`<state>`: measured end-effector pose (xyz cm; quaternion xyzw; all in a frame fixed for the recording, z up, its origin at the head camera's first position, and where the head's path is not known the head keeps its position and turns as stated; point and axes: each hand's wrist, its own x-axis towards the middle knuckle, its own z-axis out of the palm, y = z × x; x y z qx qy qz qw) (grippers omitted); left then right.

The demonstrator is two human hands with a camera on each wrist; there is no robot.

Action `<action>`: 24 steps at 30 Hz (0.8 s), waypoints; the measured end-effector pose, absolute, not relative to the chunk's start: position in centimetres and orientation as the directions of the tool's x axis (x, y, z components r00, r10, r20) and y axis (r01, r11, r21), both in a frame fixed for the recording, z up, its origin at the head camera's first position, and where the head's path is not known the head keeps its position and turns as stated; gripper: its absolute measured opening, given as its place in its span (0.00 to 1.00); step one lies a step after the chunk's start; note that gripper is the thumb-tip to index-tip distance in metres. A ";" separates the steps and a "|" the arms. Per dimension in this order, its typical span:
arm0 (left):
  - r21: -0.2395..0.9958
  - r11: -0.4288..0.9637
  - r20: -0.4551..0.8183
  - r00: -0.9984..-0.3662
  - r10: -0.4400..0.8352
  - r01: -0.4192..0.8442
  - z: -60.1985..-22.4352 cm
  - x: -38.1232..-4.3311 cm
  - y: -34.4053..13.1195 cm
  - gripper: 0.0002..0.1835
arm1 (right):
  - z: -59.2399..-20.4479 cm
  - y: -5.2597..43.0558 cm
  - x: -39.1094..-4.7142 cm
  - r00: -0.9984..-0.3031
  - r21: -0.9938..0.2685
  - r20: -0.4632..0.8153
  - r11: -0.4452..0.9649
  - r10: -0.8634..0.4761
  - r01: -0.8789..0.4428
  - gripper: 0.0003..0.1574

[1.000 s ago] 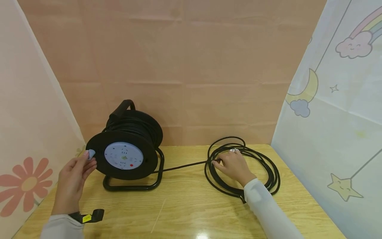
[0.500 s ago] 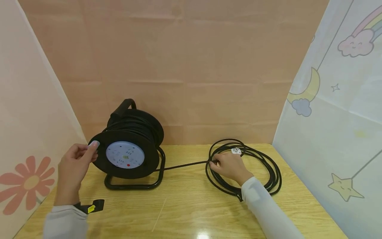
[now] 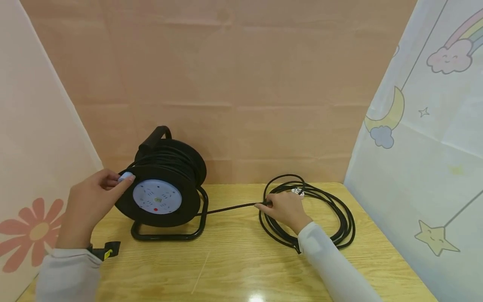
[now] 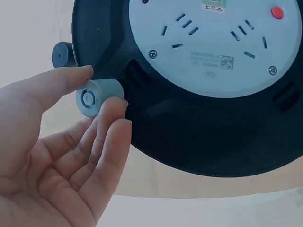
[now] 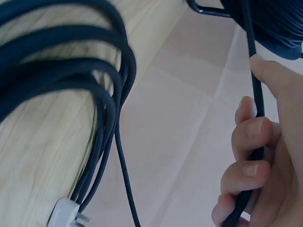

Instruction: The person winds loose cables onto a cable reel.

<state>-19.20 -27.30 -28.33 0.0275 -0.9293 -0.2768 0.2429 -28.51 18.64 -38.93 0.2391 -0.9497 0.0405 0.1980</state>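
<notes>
A black cable reel (image 3: 158,184) stands at the left of the table, its round face carrying a pale socket panel (image 3: 157,197) with a red button. My left hand (image 3: 96,195) pinches the reel's light grey crank knob (image 4: 99,97) between thumb and fingers, at the upper left of the rim. From the reel's lower right a black cable (image 3: 232,208) runs out to my right hand (image 3: 284,208). In the right wrist view the fingers of that hand curl round the cable. Loose coils (image 3: 341,209) of the same cable lie beneath and beyond the right hand.
A white plug (image 3: 298,192) lies among the coils, its metal pins showing in the right wrist view. The reel rests on a black tubular stand (image 3: 170,237). Printed sheets wall in the wooden table (image 3: 226,260) at left, back and right.
My left hand has carried the knob up and to the right along the rim, and the socket panel has turned clockwise with it. The right hand, still on the cable, has shifted slightly left.
</notes>
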 end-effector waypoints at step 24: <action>0.522 0.843 0.428 -0.894 -0.132 0.126 -27.5 -19.4 -24.0 0.28 | -39.4 17.2 -28.6 -0.632 0.113 0.551 0.799 -0.546 -0.591 0.24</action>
